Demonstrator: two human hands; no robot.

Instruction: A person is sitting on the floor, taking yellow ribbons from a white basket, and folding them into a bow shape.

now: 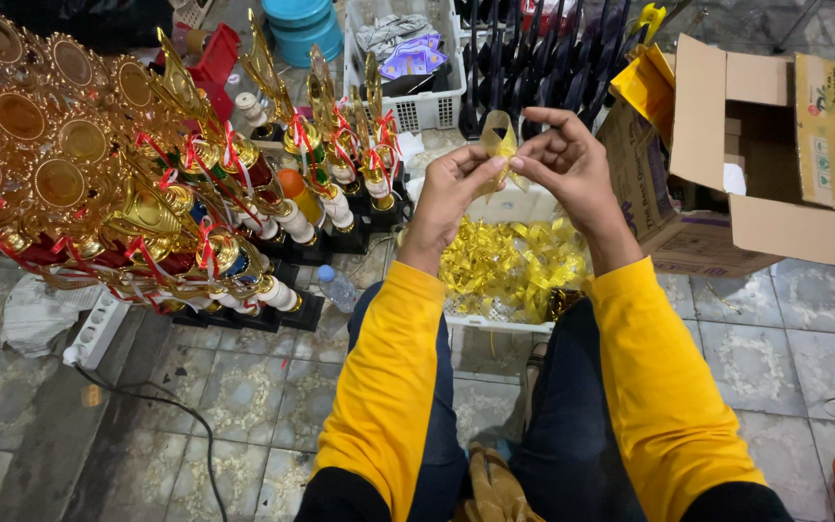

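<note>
Tiled floor [244, 406]; we sit over it, knees apart. Left of us, a crowd of gold trophies [128, 184] tied with red ribbon. Right, an open cardboard box [756, 164]. Between our knees, a white tray [495, 324] heaped with gold ribbon pieces [509, 266].

Step in hand, as we judge it: shaping one gold ribbon loop [499, 137], held up in the air above the tray. Our left hand [451, 184] pinches its lower left side, thumb and forefinger closed on it; our right hand [567, 159] pinches the right side, fingertips closed, other fingers curled.

The loop stands upright, long axis roughly vertical, rounded end pointing up and away from us, tails down toward the pinch.

Next move likely calls for a steady pinch at the crossing while one hand folds or twists.
</note>
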